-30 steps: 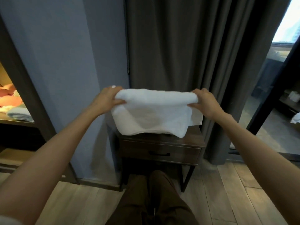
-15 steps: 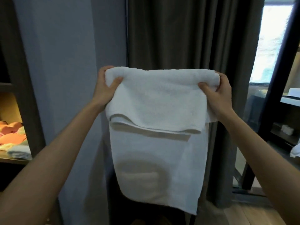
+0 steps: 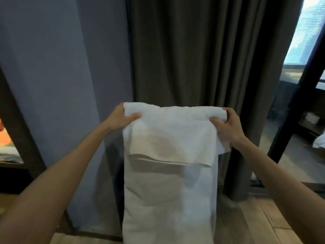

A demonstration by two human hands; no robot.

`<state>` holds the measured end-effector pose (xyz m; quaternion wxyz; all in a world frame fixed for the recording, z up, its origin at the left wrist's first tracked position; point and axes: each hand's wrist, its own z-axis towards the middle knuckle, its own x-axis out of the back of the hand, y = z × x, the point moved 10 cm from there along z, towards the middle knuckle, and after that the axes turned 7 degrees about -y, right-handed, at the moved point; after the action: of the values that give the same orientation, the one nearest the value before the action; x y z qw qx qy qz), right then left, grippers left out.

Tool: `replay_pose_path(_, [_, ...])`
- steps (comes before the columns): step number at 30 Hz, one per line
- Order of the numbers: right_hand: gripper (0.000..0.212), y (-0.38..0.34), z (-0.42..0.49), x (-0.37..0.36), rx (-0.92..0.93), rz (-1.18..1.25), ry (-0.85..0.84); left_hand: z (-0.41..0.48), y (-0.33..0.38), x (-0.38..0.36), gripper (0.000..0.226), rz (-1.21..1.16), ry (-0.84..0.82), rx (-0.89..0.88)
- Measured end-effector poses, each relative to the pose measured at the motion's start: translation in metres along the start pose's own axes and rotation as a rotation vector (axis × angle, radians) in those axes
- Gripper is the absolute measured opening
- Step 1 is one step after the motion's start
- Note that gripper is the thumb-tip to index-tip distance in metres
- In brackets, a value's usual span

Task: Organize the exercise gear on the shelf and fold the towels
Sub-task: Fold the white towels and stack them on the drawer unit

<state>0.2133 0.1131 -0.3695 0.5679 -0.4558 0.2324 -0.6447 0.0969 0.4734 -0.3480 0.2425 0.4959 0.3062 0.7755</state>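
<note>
Lifted off the small dark surface where it lay bunched a second ago, the white towel [image 3: 168, 182] now hangs at full length in front of the person. It sits slightly lower in view than half a second back. It is held up in the air by its top edge, which is a fold. A shorter front flap drops over a longer back layer, and the flap's hemmed edge runs across about a third of the way down. The lower end passes out of the bottom of the view.

The left hand [image 3: 119, 118] pinches the top left corner, thumb across the front and fingers behind the cloth. The right hand [image 3: 226, 127] has the same kind of grip on the top right corner, its thumb pressed on the front and its fingers curled round the rolled edge. A small bunch of cloth hangs below it. Both bare forearms reach in from the bottom corners.

Behind the towel hangs a dark pleated curtain [image 3: 193, 59], with a grey-blue wall [image 3: 52, 76] to its left. At the far left edge stands the dark frame of a shelf [image 3: 19, 124], where a folded white cloth [image 3: 8, 155] lies under something orange [image 3: 4, 136]. A bright window [image 3: 307, 32] is at the upper right, and wood-plank floor [image 3: 255, 222] shows at the lower right.
</note>
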Motion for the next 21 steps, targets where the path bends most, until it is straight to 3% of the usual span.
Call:
replay_pose_path(3, [0.036,0.038,0.019,-0.02,-0.055,-0.062,-0.051,0.035,-0.037,-0.023,0.058,0.194,-0.065,0.073])
replay_pose_path(8, [0.031,0.088,0.062,-0.046,-0.106,-0.094,-0.053,0.099,-0.086,-0.067,0.043,0.189,-0.104,0.086])
replay_pose_path(11, [0.028,0.119,0.095,-0.06,-0.119,-0.154,-0.057,0.136,-0.114,-0.083,0.045,0.276,-0.07,0.142])
replay_pose_path(14, [0.025,0.147,0.125,-0.068,-0.145,-0.344,-0.011,0.169,-0.13,-0.096,0.042,0.439,0.011,0.088])
replay_pose_path(21, [0.019,0.191,0.178,-0.1,-0.122,-0.385,-0.001,0.232,-0.156,-0.131,0.02,0.195,0.124,-0.001])
